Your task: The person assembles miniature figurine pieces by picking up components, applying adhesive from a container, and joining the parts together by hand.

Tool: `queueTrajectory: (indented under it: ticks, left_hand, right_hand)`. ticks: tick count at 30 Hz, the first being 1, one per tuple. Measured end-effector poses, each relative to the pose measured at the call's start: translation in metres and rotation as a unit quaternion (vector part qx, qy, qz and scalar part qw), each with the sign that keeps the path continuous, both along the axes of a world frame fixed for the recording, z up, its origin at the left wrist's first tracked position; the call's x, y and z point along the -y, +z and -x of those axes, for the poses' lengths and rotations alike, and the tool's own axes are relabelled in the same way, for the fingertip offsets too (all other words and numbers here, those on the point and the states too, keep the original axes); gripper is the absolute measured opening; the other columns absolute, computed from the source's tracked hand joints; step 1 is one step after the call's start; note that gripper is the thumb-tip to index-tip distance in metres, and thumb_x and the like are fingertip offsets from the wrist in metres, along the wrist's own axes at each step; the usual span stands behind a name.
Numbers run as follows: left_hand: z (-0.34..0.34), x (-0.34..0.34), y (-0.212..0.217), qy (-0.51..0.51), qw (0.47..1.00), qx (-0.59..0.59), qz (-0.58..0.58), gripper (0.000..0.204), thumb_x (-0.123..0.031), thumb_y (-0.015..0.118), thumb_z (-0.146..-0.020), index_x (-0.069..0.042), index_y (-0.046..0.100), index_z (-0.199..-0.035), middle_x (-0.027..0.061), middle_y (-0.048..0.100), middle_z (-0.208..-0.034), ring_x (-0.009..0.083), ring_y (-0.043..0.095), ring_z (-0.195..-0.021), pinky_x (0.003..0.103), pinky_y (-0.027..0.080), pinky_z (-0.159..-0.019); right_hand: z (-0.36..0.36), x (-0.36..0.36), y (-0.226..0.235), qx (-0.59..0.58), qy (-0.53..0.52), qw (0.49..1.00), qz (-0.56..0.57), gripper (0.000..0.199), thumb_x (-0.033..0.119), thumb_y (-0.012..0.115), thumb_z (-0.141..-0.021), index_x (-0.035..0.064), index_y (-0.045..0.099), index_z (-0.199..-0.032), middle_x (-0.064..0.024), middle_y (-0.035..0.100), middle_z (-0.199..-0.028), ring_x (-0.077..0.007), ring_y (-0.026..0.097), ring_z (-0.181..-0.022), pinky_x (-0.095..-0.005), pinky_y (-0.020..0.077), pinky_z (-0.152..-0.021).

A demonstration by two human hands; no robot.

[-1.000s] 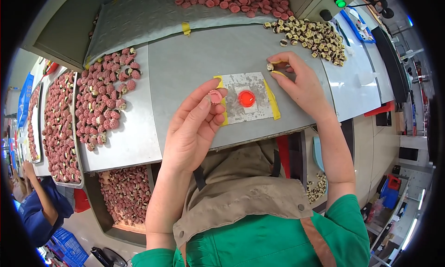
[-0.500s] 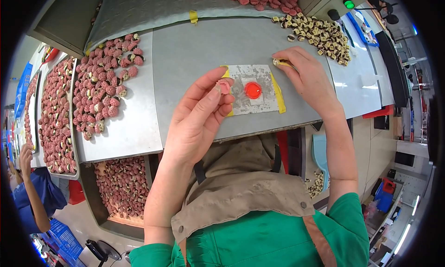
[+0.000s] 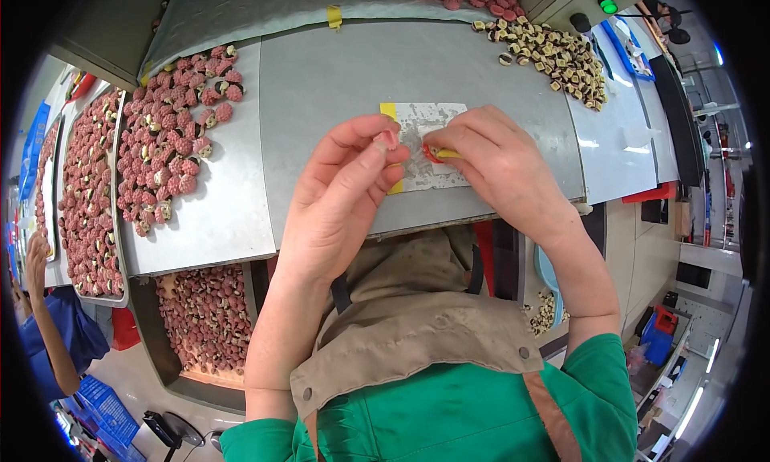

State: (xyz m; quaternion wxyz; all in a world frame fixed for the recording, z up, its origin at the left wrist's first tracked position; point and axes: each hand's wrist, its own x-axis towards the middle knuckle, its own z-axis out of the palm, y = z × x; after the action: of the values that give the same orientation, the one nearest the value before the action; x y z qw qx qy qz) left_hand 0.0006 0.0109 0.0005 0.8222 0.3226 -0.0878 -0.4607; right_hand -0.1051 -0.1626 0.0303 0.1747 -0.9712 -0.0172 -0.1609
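Note:
My left hand point(image 3: 341, 193) pinches a small pink round piece point(image 3: 390, 138) between thumb and fingertips, just above the left edge of a scuffed white pad point(image 3: 425, 125) with yellow tape on its side. My right hand point(image 3: 501, 161) rests on the pad and holds a small yellowish piece point(image 3: 446, 153) against the red button point(image 3: 431, 151), which is mostly hidden under its fingers. Both hands nearly touch over the grey metal table point(image 3: 321, 85).
A heap of pink round pieces point(image 3: 172, 137) lies on the table to the left, with trays of more point(image 3: 76, 189) beyond. Beige-and-dark pieces point(image 3: 553, 57) are piled at the far right. A bin of pink pieces point(image 3: 204, 314) sits below. Another person's arm point(image 3: 36, 269) shows at far left.
My right hand has come back from the beige pile to the pad and now covers the red button. My left hand has lifted the pink piece up toward it.

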Motion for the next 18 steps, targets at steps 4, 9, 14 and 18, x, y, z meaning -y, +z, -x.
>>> queueTrajectory:
  ticks: [4, 9, 14, 18]
  left_hand:
    - [-0.002, -0.003, -0.005, -0.02, 0.999, 0.008, 0.028, 0.033, -0.016, 0.057, -0.095, -0.005, 0.051, -0.125, 0.0018, 0.059, -0.109, 0.0099, 0.057, -0.097, 0.024, 0.045, -0.086]
    - [-0.002, -0.003, -0.002, -0.022, 1.0, 0.016, -0.003, 0.036, -0.014, 0.052, -0.097, -0.003, 0.047, -0.13, 0.0048, 0.059, -0.113, 0.01, 0.058, -0.096, 0.025, 0.047, -0.087]
    - [-0.002, -0.003, 0.0, -0.027, 1.0, 0.001, -0.003, 0.033, -0.018, 0.056, -0.096, -0.002, 0.052, -0.125, 0.0035, 0.06, -0.109, 0.0095, 0.057, -0.096, 0.024, 0.045, -0.085]
    - [-0.004, -0.001, 0.002, -0.038, 0.999, -0.015, -0.008, 0.031, -0.018, 0.055, -0.096, -0.001, 0.053, -0.122, 0.0034, 0.06, -0.107, 0.0091, 0.056, -0.094, 0.023, 0.045, -0.084]
  right_hand:
    - [0.002, 0.003, 0.003, -0.005, 0.006, 1.0, 0.008, 0.033, -0.005, 0.067, -0.067, 0.0051, 0.065, -0.097, -0.0065, 0.059, -0.088, -0.0263, 0.057, -0.084, -0.0371, 0.0492, -0.072]
    - [0.001, 0.004, -0.003, 0.002, -0.009, 1.0, -0.014, 0.031, -0.005, 0.066, -0.07, 0.0048, 0.065, -0.1, -0.0077, 0.059, -0.09, -0.0261, 0.057, -0.086, -0.0348, 0.0489, -0.073]
    - [0.008, -0.002, 0.0, 0.005, -0.042, 0.98, -0.194, 0.025, -0.003, 0.063, -0.078, 0.0038, 0.064, -0.103, -0.0098, 0.059, -0.095, -0.0234, 0.058, -0.087, -0.0325, 0.0482, -0.075]
    - [0.0, -0.013, 0.01, 0.072, -0.017, 0.959, -0.275, 0.024, 0.0, 0.062, -0.082, 0.0034, 0.063, -0.105, -0.0097, 0.06, -0.097, -0.0221, 0.058, -0.086, -0.0317, 0.0483, -0.074]
